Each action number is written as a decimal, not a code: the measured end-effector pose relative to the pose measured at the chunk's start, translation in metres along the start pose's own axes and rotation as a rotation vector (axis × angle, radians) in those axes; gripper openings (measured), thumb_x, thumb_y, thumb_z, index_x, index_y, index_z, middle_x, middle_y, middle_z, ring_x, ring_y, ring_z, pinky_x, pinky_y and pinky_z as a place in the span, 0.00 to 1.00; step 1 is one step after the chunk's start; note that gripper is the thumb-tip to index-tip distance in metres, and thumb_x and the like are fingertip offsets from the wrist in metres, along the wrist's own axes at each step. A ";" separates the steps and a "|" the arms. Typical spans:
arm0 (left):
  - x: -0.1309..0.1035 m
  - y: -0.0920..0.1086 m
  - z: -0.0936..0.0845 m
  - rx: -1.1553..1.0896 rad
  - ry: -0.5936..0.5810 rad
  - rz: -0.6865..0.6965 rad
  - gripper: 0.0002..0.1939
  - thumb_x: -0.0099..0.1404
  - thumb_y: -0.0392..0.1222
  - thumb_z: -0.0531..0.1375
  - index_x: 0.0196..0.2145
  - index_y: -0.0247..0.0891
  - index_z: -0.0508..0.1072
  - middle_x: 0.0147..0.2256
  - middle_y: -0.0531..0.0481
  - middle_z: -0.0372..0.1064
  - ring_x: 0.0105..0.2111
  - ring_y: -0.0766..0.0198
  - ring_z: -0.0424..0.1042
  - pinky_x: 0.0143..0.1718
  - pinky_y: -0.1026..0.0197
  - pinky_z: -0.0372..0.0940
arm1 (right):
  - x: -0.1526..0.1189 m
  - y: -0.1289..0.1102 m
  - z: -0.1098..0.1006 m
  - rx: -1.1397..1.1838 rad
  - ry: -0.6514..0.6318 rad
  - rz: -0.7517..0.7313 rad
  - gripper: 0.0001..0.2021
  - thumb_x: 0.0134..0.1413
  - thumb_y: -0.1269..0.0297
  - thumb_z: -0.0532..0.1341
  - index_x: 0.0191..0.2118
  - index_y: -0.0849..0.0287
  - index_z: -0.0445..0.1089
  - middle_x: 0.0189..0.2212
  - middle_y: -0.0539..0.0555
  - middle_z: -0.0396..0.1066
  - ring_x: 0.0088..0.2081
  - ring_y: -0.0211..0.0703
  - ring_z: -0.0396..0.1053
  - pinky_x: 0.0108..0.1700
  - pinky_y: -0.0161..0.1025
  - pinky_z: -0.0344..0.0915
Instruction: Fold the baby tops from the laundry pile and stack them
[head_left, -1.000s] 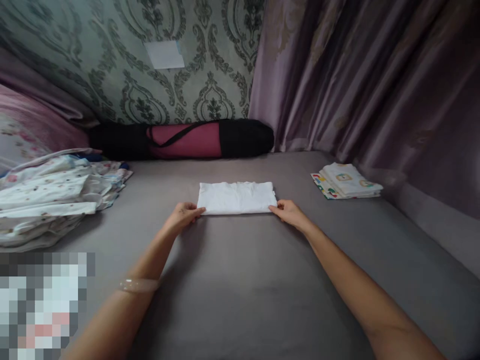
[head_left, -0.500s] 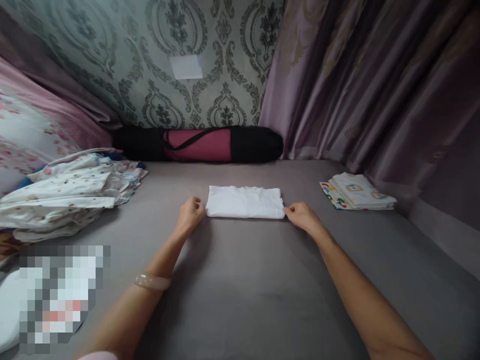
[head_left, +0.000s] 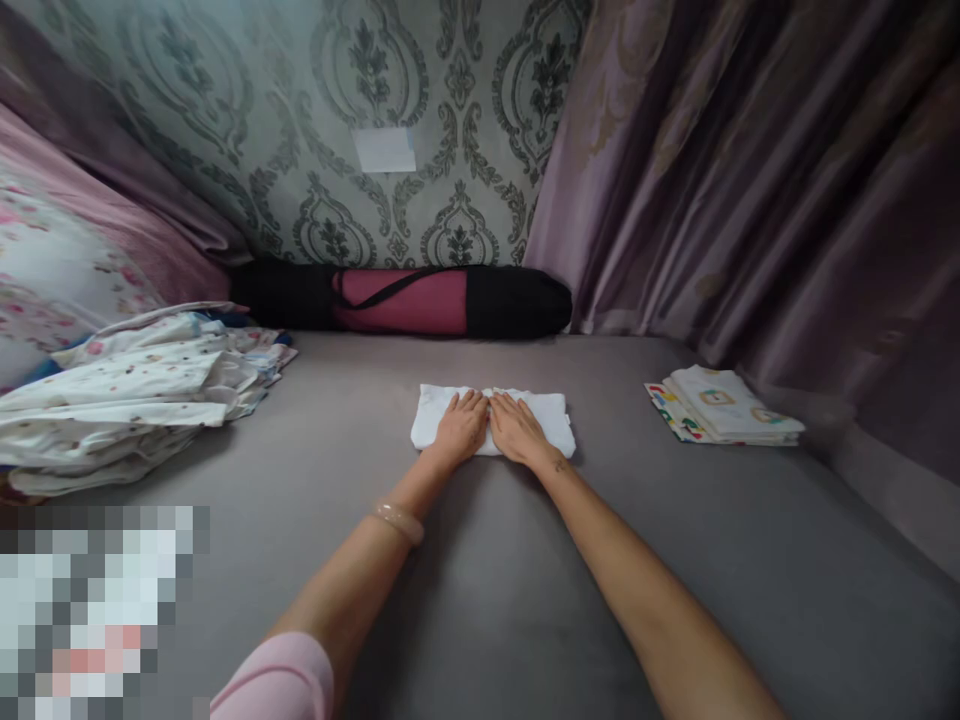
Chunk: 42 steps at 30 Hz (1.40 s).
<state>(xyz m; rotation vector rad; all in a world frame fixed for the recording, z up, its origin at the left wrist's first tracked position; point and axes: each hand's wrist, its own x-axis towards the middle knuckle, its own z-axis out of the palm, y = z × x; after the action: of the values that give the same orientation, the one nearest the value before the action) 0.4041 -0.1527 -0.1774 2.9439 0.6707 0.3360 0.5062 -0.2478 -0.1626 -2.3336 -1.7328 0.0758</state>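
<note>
A folded white cloth (head_left: 553,418) lies on the grey sheet in the middle of the view. Both hands rest flat on top of it, side by side near its centre. My left hand (head_left: 461,425) has its fingers stretched forward over the cloth, and a pale bangle circles that wrist. Just beside it, my right hand (head_left: 516,425) also lies open, palm down, fingers pointing away from me. The cloth's two ends show beyond the hands; its middle is partly covered by them.
At the left is a heap of patterned cloths (head_left: 150,385). A small folded stack (head_left: 731,405) sits at the right. Along the wall lies a black and dark pink roll bag (head_left: 405,301). Curtains hang on the right; a blurred patch covers the lower left.
Both hands have left the cloth's two ends and moved inward onto its top, their fingers now spread flat. The camera view has shifted slightly.
</note>
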 end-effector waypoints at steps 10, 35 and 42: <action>-0.001 -0.010 0.001 -0.010 -0.087 -0.111 0.29 0.72 0.51 0.41 0.65 0.33 0.54 0.66 0.39 0.46 0.66 0.51 0.46 0.65 0.46 0.44 | 0.001 0.013 0.006 0.008 -0.045 -0.009 0.29 0.65 0.60 0.39 0.67 0.67 0.49 0.68 0.57 0.46 0.68 0.47 0.42 0.67 0.50 0.37; -0.015 -0.055 0.005 -0.048 -0.036 -0.335 0.40 0.69 0.63 0.39 0.65 0.26 0.51 0.67 0.31 0.41 0.66 0.44 0.42 0.63 0.46 0.46 | -0.016 0.059 -0.005 -0.029 -0.034 0.345 0.30 0.66 0.59 0.38 0.67 0.72 0.46 0.68 0.62 0.42 0.68 0.52 0.38 0.67 0.52 0.36; -0.022 -0.071 0.004 -0.110 -0.066 -0.339 0.40 0.69 0.62 0.40 0.67 0.27 0.48 0.67 0.31 0.40 0.67 0.45 0.39 0.63 0.42 0.44 | -0.019 0.066 -0.006 -0.005 -0.044 0.356 0.30 0.66 0.59 0.38 0.68 0.72 0.45 0.68 0.63 0.41 0.68 0.52 0.38 0.67 0.49 0.38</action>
<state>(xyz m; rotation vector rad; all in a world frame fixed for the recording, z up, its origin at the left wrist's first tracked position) 0.3561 -0.0984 -0.1959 2.6609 1.0819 0.2327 0.5634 -0.2846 -0.1725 -2.6345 -1.3155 0.1839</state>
